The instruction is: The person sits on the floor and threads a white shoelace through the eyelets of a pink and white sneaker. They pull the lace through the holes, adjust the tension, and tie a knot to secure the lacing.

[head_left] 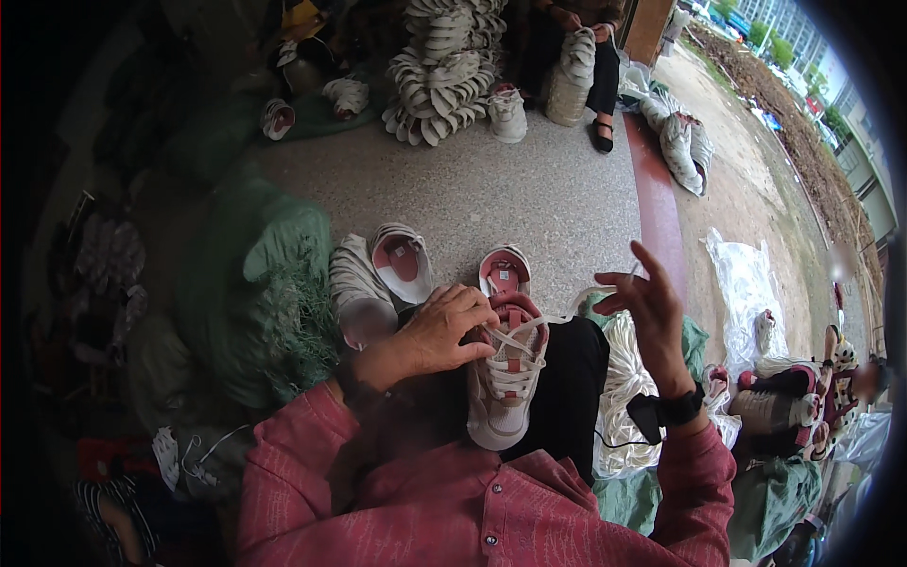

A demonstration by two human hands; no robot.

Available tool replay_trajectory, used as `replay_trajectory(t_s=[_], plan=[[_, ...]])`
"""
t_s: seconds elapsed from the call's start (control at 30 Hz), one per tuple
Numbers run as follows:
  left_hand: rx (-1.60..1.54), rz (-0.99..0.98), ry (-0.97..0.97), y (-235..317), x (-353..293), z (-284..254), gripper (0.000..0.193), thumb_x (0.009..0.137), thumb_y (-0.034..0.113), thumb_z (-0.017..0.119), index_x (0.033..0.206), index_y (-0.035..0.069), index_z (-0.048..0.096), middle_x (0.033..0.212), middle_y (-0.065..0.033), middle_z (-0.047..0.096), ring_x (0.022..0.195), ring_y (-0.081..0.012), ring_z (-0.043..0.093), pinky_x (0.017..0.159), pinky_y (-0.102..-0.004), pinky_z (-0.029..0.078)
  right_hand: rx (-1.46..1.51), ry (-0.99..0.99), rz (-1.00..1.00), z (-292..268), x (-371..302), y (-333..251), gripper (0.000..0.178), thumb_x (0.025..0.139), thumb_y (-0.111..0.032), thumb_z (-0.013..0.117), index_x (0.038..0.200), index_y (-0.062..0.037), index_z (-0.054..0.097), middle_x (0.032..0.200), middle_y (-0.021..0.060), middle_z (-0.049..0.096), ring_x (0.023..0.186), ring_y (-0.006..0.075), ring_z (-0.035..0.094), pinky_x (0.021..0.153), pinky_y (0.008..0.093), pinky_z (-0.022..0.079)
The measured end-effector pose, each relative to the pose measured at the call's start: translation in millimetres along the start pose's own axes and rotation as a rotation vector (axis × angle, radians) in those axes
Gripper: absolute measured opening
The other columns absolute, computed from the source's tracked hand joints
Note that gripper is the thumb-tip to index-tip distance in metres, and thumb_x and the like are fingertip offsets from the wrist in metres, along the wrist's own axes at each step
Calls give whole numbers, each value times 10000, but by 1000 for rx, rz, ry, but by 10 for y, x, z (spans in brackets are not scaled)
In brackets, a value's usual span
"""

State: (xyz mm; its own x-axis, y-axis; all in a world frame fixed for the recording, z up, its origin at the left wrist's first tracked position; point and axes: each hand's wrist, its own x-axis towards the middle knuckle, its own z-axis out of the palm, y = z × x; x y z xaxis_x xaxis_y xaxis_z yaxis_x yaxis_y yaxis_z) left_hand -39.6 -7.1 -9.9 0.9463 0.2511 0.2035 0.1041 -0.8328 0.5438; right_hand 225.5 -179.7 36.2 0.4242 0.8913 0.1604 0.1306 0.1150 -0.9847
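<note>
A beige-and-white sneaker (506,387) with pink lining rests on my dark-trousered lap, toe toward me. White lace crosses its tongue. My left hand (442,331) grips the sneaker's left side, thumb and fingers at the eyelets. To the right of the shoe my right hand (652,312) is raised, index finger stretched upward. A white shoelace (578,300) runs from the sneaker's upper eyelets to the right hand, where its end shows between the fingers. Just beyond the held shoe stands another pink-lined sneaker (504,268).
White sneakers (401,263) stand left of my lap, beside a green sack (274,255). A bundle of white laces (625,397) lies at my right. Far off are stacked shoe parts (444,71) and a seated person (595,57) handling shoes. Plastic sheeting (742,283) lies outside at right.
</note>
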Motion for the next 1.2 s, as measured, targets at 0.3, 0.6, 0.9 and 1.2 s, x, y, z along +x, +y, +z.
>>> replay_trajectory(t_s=[0.3,0.6,0.9,1.2], plan=[[-37,111,-14,34,218,115,229,860,272,722,914,83,603,961,-78,538,987,-283,540,911,-391,436,-73,90,65,-308,-66,-341,414,1030,-278,568,1305,33,571,1138,165,705,761,165,714,657,264,547],[-22,75,148,137,128,-57,323,799,333,787,902,92,597,1009,-71,529,993,-275,541,931,-412,427,-554,-213,-18,-9,-261,87,254,883,5,689,1132,-35,656,1065,80,649,807,156,659,656,278,521],[235,173,238,356,-239,254,204,751,206,787,888,112,669,974,-38,565,934,-241,574,889,-380,431,-657,-559,-282,391,-295,267,207,803,-69,747,1001,-76,688,990,87,632,850,301,678,726,387,555],[251,29,230,485,-301,270,252,747,147,791,948,108,644,918,-27,543,869,-206,570,789,-362,414,-537,-647,-236,330,-276,283,133,869,-35,673,993,-33,624,989,90,624,857,294,668,732,376,538]])
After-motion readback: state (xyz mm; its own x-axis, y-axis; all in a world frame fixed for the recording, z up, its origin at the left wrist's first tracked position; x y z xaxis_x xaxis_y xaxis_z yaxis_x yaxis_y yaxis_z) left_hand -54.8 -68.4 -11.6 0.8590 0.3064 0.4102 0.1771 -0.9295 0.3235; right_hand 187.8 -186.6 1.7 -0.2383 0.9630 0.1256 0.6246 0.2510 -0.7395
